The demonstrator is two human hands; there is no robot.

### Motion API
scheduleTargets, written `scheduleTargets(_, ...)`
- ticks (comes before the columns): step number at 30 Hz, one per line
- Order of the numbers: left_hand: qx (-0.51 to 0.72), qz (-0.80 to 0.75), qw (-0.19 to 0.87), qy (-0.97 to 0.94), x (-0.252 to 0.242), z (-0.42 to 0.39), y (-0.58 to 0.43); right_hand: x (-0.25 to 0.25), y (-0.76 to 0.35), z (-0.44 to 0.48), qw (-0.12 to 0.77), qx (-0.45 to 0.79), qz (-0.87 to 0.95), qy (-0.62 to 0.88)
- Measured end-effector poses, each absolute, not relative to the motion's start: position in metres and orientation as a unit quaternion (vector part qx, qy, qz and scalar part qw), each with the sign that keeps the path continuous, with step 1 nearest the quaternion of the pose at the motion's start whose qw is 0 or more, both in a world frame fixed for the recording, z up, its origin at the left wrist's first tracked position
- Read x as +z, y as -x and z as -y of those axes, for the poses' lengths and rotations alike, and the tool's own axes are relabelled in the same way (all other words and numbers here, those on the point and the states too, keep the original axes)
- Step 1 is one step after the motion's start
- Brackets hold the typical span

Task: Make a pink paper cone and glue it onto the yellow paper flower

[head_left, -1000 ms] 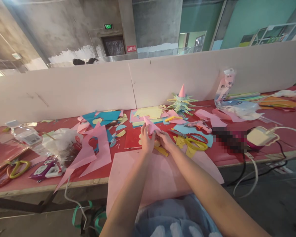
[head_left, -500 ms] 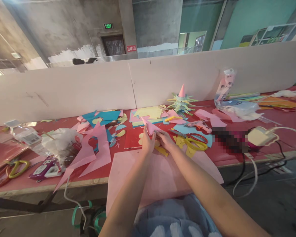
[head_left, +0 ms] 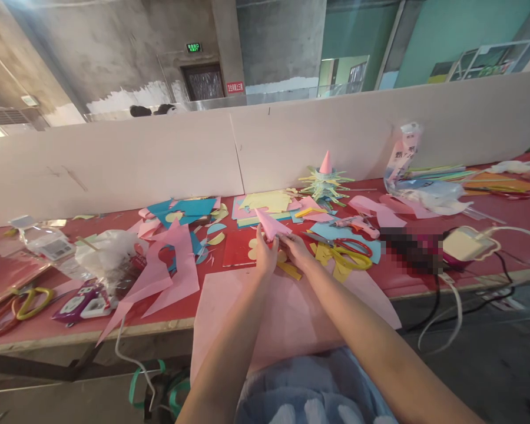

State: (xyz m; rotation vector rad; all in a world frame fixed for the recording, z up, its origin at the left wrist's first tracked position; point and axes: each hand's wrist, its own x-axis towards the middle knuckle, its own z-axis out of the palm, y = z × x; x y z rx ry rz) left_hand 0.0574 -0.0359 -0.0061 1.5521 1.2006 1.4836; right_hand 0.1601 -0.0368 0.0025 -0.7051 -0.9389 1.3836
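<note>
A pink paper cone [head_left: 271, 224] is held between both hands, its tip pointing up and to the left. My left hand [head_left: 265, 252] grips its lower left side. On the lower right edge, the fingers of my right hand [head_left: 295, 248] are closed on the same cone. Below the hands lies a large pink paper sheet [head_left: 265, 312] at the table's front edge. A red sheet [head_left: 234, 247] with pale yellow round shapes lies just behind the left hand. To the right of the hands are scissors with red and yellow handles [head_left: 352, 253] on blue paper.
A paper tree with a pink cone top [head_left: 325, 171] stands by the white partition [head_left: 168, 159]. A pink glue gun [head_left: 360, 225] lies at right, near a white plug [head_left: 466, 244] with cables. Left are pink paper scraps [head_left: 183, 259], a plastic bag [head_left: 108, 253], a bottle [head_left: 48, 241] and more scissors [head_left: 20, 306].
Between my hands the cone has turned slightly and shows more of its side. Both hands stay in nearly the same place.
</note>
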Motion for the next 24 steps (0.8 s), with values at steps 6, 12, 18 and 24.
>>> scheduleTargets(6, 0.559, -0.478, 0.342, -0.584, -0.003, 0.037, -0.058, 0.004, -0.161, 0.038, 0.612, 0.601, 0.413, 0.306)
scheduleTargets(12, 0.553, -0.482, 0.342, -0.587, -0.005, 0.035, -0.058, 0.002, -0.162, 0.037, 0.613, 0.602, 0.413, 0.302)
scheduleTargets(18, 0.551, -0.501, 0.322, -0.585, -0.001, 0.037, -0.056, -0.003, -0.163, 0.033, 0.630, 0.596, 0.391, 0.309)
scheduleTargets(24, 0.543, -0.526, 0.314, -0.574, 0.008, 0.043, -0.055, -0.005, -0.161, 0.032, 0.644, 0.589, 0.368, 0.319)
